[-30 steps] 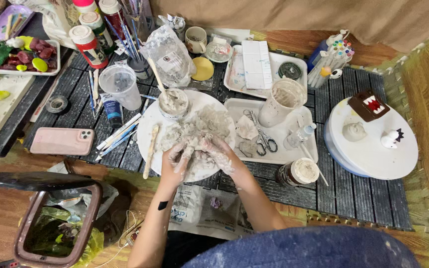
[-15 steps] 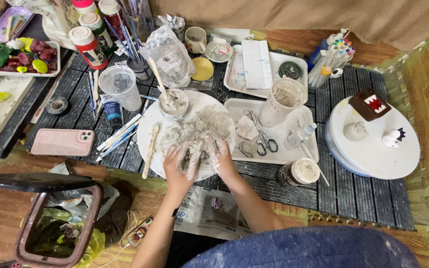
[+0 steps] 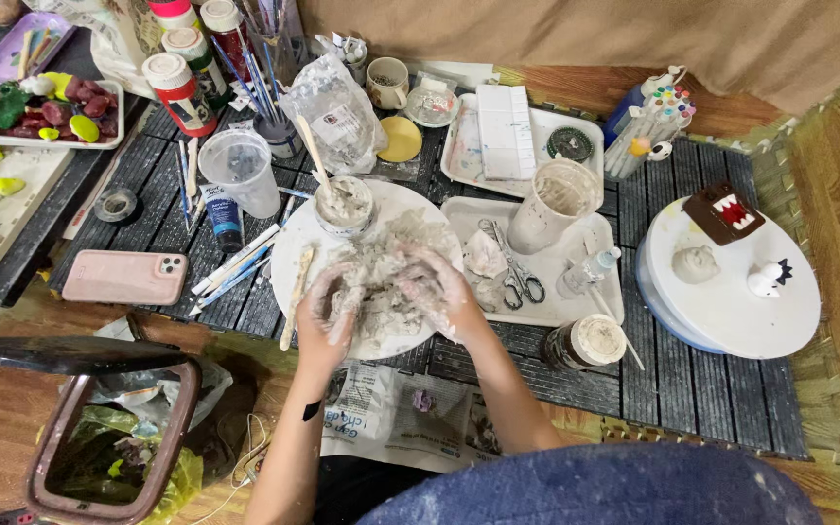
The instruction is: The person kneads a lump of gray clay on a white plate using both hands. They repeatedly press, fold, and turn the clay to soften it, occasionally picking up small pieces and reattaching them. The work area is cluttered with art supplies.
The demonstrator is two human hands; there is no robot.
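Dark slatted mat [image 3: 692, 389] carries a round white board [image 3: 294, 228]; left hand [image 3: 328, 311] and right hand [image 3: 439, 287], both clay-smeared, press together into lumpy grey clay [image 3: 381, 282] near its front edge.

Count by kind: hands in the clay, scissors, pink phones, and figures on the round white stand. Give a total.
Hands in the clay: 2, left hand, right hand
Scissors: 1
Pink phone: 1
Figures on the round white stand: 3, brown figure, grey figure, white figure
Total: 7
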